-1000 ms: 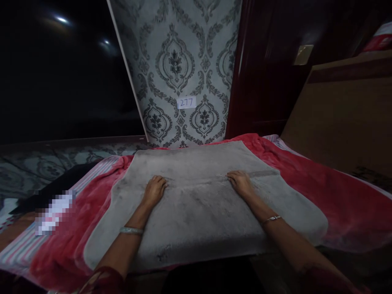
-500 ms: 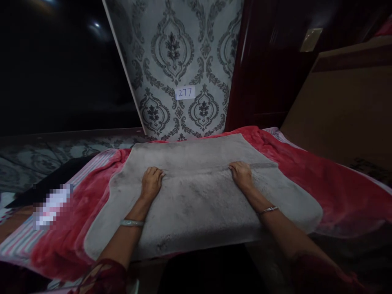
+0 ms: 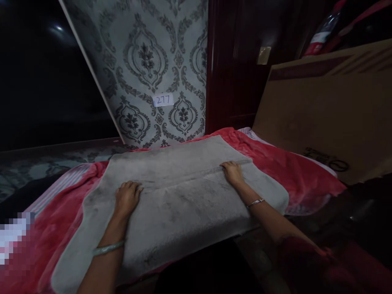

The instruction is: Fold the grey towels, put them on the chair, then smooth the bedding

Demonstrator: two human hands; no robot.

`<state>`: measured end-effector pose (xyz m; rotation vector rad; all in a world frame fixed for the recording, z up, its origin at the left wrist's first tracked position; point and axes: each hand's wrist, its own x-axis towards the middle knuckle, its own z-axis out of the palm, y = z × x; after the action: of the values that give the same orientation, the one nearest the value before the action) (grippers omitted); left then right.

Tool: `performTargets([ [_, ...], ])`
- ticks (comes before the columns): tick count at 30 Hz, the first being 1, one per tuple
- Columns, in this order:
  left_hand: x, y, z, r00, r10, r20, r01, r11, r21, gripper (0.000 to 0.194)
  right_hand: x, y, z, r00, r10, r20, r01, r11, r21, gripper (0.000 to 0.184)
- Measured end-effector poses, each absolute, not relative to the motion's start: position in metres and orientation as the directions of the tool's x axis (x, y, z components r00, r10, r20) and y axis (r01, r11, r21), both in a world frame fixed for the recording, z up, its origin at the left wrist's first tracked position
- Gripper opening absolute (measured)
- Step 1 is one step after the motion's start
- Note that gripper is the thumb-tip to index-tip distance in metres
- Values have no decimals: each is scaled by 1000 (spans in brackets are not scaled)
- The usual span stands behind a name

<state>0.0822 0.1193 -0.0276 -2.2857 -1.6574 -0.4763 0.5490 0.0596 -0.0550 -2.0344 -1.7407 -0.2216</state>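
Note:
A grey plush cloth (image 3: 183, 212) lies spread over the surface in front of me, with a raised crease running across its middle. Near the crease's left end, my left hand (image 3: 127, 198) rests with its fingers curled and pressed together at the fabric. Farther right along the same crease, my right hand (image 3: 234, 173) pinches the cloth between thumb and fingers. The cloth's near edge hangs down at the front. Both palms face down, so the undersides of the fingers are hidden.
Under the cloth lies a red plush blanket (image 3: 274, 165) over striped fabric (image 3: 65, 183). A large dark screen (image 3: 45, 85) stands back left. Patterned wallpaper bears a paper label (image 3: 163, 99) reading 277. At right are a cardboard box (image 3: 324, 110) and a red-labelled bottle (image 3: 323, 34).
The view has turned to the right, bringing the bottle and more of the box into sight. My hands are farther apart along the crease. The cloth still lies spread.

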Motion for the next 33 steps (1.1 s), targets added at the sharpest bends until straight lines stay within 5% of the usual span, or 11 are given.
performTargets([
  [9, 80, 110, -15, 155, 862, 483, 982, -186, 17, 37, 571, 62, -62, 341, 833, 436, 929, -227, -291, 32],
  [18, 66, 107, -19, 58, 932, 359, 998, -65, 8, 33, 576, 65, -73, 321, 798, 509, 922, -142, -359, 25],
  [27, 63, 99, -13, 13, 827, 562, 998, -45, 44, 35, 580, 67, -84, 335, 652, 680, 902, -14, -431, 25],
  [33, 55, 97, -12, 101, 858, 504, 994, -108, -16, 30, 583, 67, -86, 325, 642, 694, 898, 21, -440, 25],
])
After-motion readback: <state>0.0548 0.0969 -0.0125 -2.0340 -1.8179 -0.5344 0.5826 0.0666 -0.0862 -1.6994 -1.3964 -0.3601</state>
